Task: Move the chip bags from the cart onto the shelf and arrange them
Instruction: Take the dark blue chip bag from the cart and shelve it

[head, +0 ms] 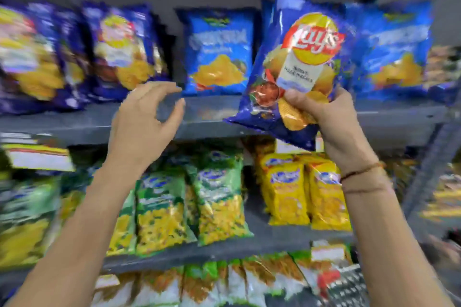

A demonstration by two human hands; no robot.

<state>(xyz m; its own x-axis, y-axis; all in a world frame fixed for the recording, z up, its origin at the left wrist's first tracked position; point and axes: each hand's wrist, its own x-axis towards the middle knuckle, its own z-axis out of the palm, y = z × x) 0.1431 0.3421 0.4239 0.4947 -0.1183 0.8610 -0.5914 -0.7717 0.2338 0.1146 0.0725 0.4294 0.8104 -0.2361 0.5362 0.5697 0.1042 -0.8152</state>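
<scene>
My right hand (331, 122) grips the lower part of a dark blue Lay's chip bag (294, 57), held upright and tilted slightly in front of the grey upper shelf (209, 117). My left hand (147, 119) hovers empty at the shelf's front edge, fingers curled apart, left of the held bag. On that shelf stand more dark blue Lay's bags (122, 50) at the left and lighter blue chip bags (219, 52) in the middle and at the right (396, 50). The cart is out of sight.
The lower shelf (272, 239) carries green snack packs (219, 197) and yellow snack packs (306, 194). Beneath it lie white and orange packs (249, 281). A grey upright post (424, 169) stands at the right. Much of the picture is blurred.
</scene>
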